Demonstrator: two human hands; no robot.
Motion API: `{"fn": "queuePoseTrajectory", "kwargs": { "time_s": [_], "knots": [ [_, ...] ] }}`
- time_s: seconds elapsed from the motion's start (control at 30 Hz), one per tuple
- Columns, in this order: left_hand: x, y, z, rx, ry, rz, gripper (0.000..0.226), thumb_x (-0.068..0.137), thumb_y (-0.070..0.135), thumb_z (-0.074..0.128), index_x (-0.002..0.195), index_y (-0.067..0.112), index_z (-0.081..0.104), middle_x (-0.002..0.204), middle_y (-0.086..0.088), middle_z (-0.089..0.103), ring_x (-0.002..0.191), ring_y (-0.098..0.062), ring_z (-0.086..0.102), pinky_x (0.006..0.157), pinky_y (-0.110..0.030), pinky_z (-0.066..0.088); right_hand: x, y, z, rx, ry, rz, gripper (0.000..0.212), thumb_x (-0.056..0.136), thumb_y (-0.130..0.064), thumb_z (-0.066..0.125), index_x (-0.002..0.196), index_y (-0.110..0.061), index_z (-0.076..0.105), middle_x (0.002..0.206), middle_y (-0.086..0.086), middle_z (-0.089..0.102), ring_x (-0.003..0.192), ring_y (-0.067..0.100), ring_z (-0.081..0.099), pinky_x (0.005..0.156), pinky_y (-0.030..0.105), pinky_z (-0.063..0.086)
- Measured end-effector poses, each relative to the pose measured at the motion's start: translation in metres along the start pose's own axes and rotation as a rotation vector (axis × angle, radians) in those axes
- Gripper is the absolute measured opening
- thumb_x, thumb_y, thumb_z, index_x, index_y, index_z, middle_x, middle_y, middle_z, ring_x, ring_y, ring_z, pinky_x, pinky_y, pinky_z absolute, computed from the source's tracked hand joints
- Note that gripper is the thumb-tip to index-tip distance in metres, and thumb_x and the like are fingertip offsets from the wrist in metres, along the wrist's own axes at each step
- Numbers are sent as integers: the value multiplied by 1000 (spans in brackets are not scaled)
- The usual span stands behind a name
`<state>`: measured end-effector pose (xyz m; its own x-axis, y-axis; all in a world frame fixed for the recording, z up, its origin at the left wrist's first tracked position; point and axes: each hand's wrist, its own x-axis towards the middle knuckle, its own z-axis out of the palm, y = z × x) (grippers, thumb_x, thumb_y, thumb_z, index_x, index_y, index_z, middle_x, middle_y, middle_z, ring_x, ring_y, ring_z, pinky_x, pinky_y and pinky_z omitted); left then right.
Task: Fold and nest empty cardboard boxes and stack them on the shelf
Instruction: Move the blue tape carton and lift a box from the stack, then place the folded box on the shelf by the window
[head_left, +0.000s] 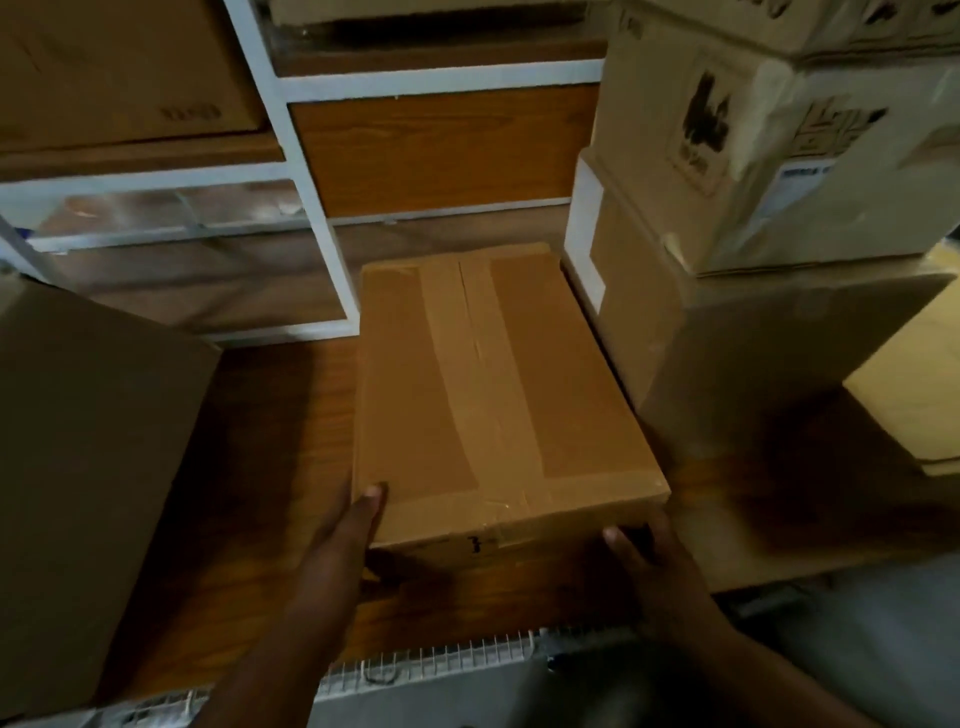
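A taped brown cardboard box (488, 395) lies flat on the wooden shelf board (280, 467), its long side running away from me. My left hand (353, 540) holds its near left corner, thumb on top and fingers down the side. My right hand (649, 556) holds the near right corner, thumb at the front face and fingers hidden behind the edge. Brown packing tape crosses the lid lengthwise and along the near edge.
A large plain box (88, 467) stands on the left of the shelf. Stacked printed cartons (753, 156) and a big box (753, 364) crowd the right. White shelf uprights (317, 208) and wood panels rise behind. A white metal rail (441, 660) edges the shelf front.
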<state>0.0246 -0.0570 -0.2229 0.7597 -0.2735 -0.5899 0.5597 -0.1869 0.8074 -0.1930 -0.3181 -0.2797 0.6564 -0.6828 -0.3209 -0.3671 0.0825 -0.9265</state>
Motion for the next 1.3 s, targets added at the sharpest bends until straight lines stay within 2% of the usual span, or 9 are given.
{"fn": "queuePoseTrajectory", "kwargs": {
  "time_s": [0.17,0.27,0.43,0.57,0.67,0.8,1.0,1.17,1.3],
  "knots": [
    [-2,7,1,3,-48,-7,49,102,56,60,149,60,46,127,1,68,107,-35,70,59,-38,64,4,2,0,-134,53,58,54,106,-31,66,153,-41,43,134,-10,60,121,14,58,88,21,51],
    [-5,8,3,-38,-36,0,47,105,51,59,149,60,45,124,5,67,106,-29,68,52,-32,62,0,4,2,-112,66,28,51,105,-29,66,151,-39,47,130,-21,61,107,-10,61,78,9,53],
    [-20,3,1,147,38,136,64,100,68,55,160,54,37,135,-2,65,107,-26,67,85,-49,62,-2,9,-8,-50,-5,22,42,102,-36,73,142,-38,59,133,-8,71,126,16,67,99,37,59],
    [-65,-17,16,793,283,487,98,93,83,47,170,31,17,159,-16,46,140,-42,50,110,-61,48,-17,14,-44,-79,-57,-51,44,103,-31,73,142,-40,57,135,-19,65,121,-3,63,93,22,50],
    [-119,-37,74,884,438,633,89,97,62,63,166,20,25,168,-21,29,150,-47,33,115,-67,39,-31,33,-97,-73,-97,-39,57,103,-34,73,153,-40,48,143,-18,54,127,-1,57,92,21,49],
    [-176,-85,197,916,180,515,80,93,75,54,153,23,51,158,-14,46,140,-40,48,110,-55,45,-53,63,-201,-4,-52,-2,45,105,-32,69,147,-37,55,139,-11,61,127,7,61,96,29,56],
    [-198,-124,377,624,-252,294,24,103,59,59,118,41,64,126,19,64,121,-15,62,108,-52,53,-55,98,-355,164,238,16,22,107,-30,67,128,-38,66,127,-5,70,118,16,67,93,36,57],
    [-168,-109,484,275,-291,18,42,100,65,57,130,36,61,147,-11,60,120,-33,63,96,-57,53,-18,87,-464,290,573,15,29,109,-32,64,138,-25,62,127,-1,68,116,20,64,81,23,49],
    [-148,-92,541,199,-245,-57,93,73,88,63,145,28,58,141,-16,59,121,-43,60,84,-57,57,37,84,-523,388,563,95,32,105,-53,58,128,-32,68,124,0,71,108,22,69,98,55,59]
  ]
}}
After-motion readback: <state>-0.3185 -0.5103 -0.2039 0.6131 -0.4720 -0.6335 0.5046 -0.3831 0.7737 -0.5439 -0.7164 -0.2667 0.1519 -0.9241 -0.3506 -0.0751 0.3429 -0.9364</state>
